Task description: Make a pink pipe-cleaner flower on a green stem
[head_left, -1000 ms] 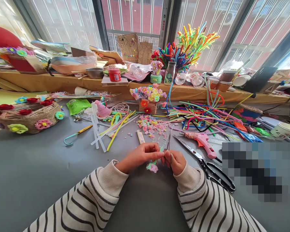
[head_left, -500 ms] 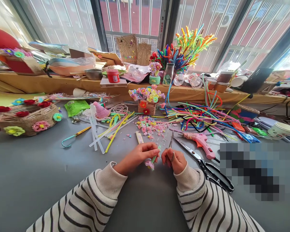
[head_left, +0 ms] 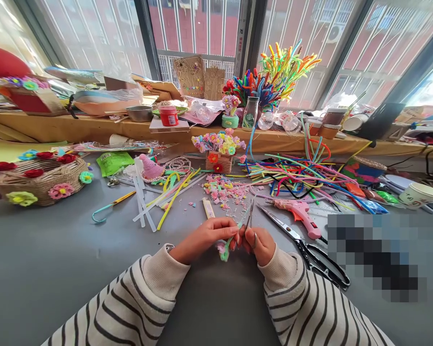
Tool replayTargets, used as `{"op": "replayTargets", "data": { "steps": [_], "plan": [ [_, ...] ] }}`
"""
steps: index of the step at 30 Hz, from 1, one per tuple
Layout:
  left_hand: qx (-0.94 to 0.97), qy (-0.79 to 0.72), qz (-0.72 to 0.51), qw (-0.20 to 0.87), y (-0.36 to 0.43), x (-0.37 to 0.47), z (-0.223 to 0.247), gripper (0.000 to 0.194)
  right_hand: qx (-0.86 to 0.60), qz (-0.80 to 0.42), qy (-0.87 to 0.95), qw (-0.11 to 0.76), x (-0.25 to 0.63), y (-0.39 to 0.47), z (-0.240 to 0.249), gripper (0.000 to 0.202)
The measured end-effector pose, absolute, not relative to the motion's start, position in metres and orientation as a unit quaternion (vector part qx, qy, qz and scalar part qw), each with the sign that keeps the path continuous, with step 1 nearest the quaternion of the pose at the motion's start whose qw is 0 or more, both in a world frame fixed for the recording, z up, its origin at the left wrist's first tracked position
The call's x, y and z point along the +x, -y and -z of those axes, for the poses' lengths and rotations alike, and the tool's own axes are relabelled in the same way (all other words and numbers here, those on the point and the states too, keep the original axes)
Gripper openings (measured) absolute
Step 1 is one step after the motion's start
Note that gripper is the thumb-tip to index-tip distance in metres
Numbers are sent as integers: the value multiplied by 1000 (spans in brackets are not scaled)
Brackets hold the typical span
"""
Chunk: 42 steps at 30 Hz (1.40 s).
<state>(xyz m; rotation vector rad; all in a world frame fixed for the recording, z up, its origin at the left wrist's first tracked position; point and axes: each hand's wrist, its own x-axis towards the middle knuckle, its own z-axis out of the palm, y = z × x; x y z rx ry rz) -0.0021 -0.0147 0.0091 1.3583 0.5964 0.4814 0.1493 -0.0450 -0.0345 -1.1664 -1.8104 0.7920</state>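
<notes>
Grey surface (head_left: 57,269) holds heaps of bright fuzzy sticks (head_left: 296,175), big scissors (head_left: 310,250) and a pink glue gun (head_left: 299,211). Left hand (head_left: 205,238) fingers pinch a little pink flower (head_left: 222,249) on its green stem, just above the surface; right hand (head_left: 261,244) fingers are closed on what may be small snips (head_left: 250,216). Flower looks made, stem maybe still needs trimming.

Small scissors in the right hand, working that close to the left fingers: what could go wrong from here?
The small scissors point at the pink flower pinched by the left hand, so a slip by the right hand may nick fingertips or cut the green stem too short. The large scissors lie open beside the right sleeve, which could catch them.
</notes>
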Motion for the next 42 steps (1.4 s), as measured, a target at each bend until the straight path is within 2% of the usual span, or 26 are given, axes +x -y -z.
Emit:
{"op": "replayTargets", "data": {
  "steps": [13, 22, 29, 35, 42],
  "plan": [
    [607, -269, -230, 712, 14, -2, -6, 21, -497, -207, 720, 438, 148, 46, 32, 55],
    [634, -259, -183, 706, 13, -1, -6, 23, -484, -300, 699, 433, 149, 44, 35, 58],
    [636, -274, -181, 699, 13, -2, -7, 25, -515, -251, 682, 454, 149, 45, 34, 55],
    [641, -264, -172, 700, 13, -1, -8, 24, -494, -312, 681, 441, 149, 44, 33, 57],
    [642, -267, -176, 697, 14, -2, -6, 24, -518, -282, 667, 455, 148, 45, 32, 56]
  ]
}}
